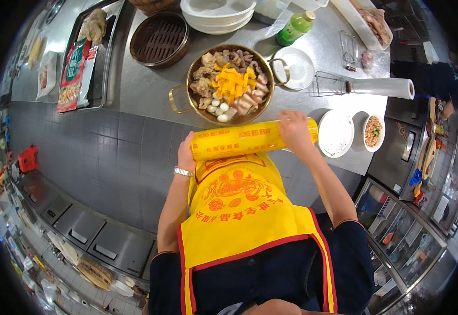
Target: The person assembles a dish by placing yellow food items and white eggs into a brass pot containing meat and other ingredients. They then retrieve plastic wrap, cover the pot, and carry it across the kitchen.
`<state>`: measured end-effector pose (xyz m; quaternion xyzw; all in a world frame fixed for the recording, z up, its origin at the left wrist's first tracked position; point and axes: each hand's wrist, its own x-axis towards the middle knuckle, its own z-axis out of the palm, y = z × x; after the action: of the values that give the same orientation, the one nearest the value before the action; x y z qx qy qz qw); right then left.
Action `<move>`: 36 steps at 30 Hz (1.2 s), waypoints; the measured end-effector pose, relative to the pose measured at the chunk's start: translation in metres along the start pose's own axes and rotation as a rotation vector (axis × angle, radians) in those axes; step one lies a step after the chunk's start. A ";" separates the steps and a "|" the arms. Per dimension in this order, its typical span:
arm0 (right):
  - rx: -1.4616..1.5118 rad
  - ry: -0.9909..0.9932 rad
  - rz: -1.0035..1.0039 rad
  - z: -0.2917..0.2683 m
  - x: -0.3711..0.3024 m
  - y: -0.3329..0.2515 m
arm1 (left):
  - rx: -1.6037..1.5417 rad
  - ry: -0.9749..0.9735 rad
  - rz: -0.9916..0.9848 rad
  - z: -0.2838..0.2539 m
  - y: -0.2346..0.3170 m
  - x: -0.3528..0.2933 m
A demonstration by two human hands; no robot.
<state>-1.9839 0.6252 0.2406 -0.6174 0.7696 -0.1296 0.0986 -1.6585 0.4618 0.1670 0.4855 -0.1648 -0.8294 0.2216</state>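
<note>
I hold a long yellow roll of cling film (244,139) level in front of my chest, over the counter's near edge. My left hand (186,152) grips its left end and my right hand (294,128) grips near its right end. Just beyond the roll sits a gold two-handled pot (194,65) filled with sliced meats, yellow pieces and white balls. A yellow apron with red trim covers my front below the roll.
On the steel counter (145,89): a dark bamboo steamer (159,38), stacked white bowls (218,16), a green bottle (294,28), white plates (298,67) (335,133), a small bowl of beans (373,132), a second film roll (381,87), a tray with packets (76,73).
</note>
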 end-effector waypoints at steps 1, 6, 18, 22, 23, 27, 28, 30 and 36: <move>0.079 0.022 -0.121 0.003 0.005 -0.015 | 0.044 0.047 -0.017 0.005 0.001 0.000; 0.443 0.007 -0.110 0.028 0.024 -0.085 | 0.161 -0.006 -0.047 0.013 0.011 -0.007; 0.453 0.009 -0.078 0.044 0.035 -0.118 | 0.163 -0.047 -0.140 0.013 0.017 -0.008; 0.382 -0.014 -0.130 0.043 0.036 -0.120 | 0.147 -0.102 -0.144 0.010 0.015 -0.007; 0.338 -0.033 -0.163 0.044 0.037 -0.121 | 0.185 -0.080 -0.144 0.008 0.015 -0.006; 0.220 -0.077 -0.222 0.044 0.038 -0.121 | 0.558 -0.016 -0.057 0.005 0.027 -0.011; 0.201 -0.095 -0.227 0.043 0.038 -0.122 | 0.722 0.056 -0.011 0.007 0.031 -0.015; 0.195 -0.114 -0.217 0.043 0.038 -0.122 | 1.216 0.132 0.542 0.013 0.040 -0.024; 0.209 -0.133 -0.204 0.039 0.037 -0.125 | 1.537 -0.340 0.953 0.057 0.042 -0.036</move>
<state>-1.8643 0.5608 0.2442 -0.6860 0.6769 -0.1771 0.1996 -1.6844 0.4488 0.2413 0.2515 -0.8838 -0.3729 0.1291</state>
